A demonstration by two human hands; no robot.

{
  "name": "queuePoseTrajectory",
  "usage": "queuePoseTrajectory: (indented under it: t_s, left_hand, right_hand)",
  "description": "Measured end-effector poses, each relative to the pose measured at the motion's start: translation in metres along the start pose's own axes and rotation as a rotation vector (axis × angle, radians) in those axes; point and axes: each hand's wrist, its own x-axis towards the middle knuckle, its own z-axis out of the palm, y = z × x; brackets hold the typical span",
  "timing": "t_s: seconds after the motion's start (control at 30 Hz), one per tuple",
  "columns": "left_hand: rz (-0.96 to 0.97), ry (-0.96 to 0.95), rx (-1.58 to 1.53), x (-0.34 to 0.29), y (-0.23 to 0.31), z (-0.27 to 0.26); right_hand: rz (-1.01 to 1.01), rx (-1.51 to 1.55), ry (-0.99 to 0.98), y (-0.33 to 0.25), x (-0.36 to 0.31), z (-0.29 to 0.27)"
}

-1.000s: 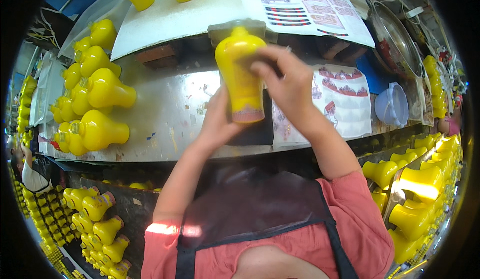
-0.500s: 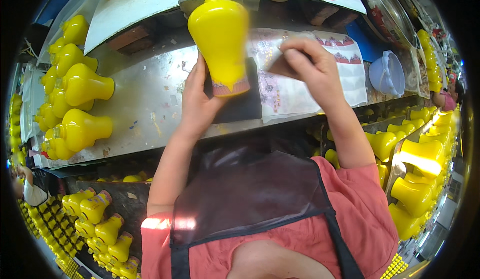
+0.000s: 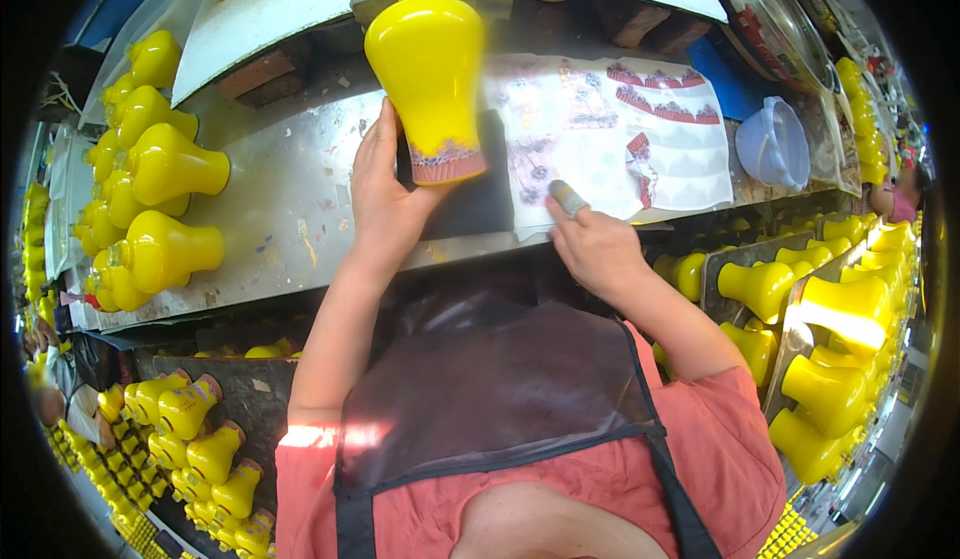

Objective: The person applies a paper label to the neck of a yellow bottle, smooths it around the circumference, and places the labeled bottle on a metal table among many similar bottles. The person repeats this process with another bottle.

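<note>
A glossy yellow vase [image 3: 425, 69] leans with its bottle-like mouth on a grey block [image 3: 372, 1]. A pink-and-purple patterned band wraps its lower end. My left hand [image 3: 388, 194] grips the vase from its left and below; part of the fingers is hidden behind it. My right hand [image 3: 605, 254] is at the front edge of the bench, fingers curled, with a small grey piece [image 3: 568, 198] at the fingertips; its kind is unclear. Beyond it lies a white sheet of printed decals [image 3: 680, 174], with a crumpled red-and-white patterned piece [image 3: 643, 171] on top.
Several yellow vases [image 3: 180, 164] lie at the left of the metal bench [image 3: 290, 229]. A pale blue bucket [image 3: 773, 149] stands at the right. A dark pad [image 3: 490, 194] lies under the vase. Racks of yellow vases [image 3: 835, 319] flank me; another person [image 3: 80, 389] is at far left.
My right hand has moved down toward me from above the decal sheet, uncovering the red-and-white piece. The vase, with my left hand on it, has shifted slightly left and up.
</note>
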Motion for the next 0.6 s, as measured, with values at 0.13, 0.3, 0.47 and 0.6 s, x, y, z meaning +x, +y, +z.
queuePoseTrajectory:
  t_s: [0.13, 0.3, 0.47, 0.6]
  left_hand:
    - [0.069, 0.050, 0.131, -0.004, 0.004, -0.009]
    - [0.049, 0.086, -0.014, -0.003, 0.011, 0.003]
    - [0.016, 0.068, -0.024, -0.003, 0.014, -0.001]
    - [-0.013, 0.068, -0.039, -0.004, 0.017, -0.002]
  right_hand:
    - [0.139, -0.198, -0.045, 0.019, -0.016, -0.025]
    - [0.220, 0.014, 0.011, 0.018, 0.005, -0.018]
    - [0.253, -0.058, -0.070, -0.009, 0.032, -0.002]
    - [0.058, -0.125, -0.286, -0.003, 0.002, -0.020]
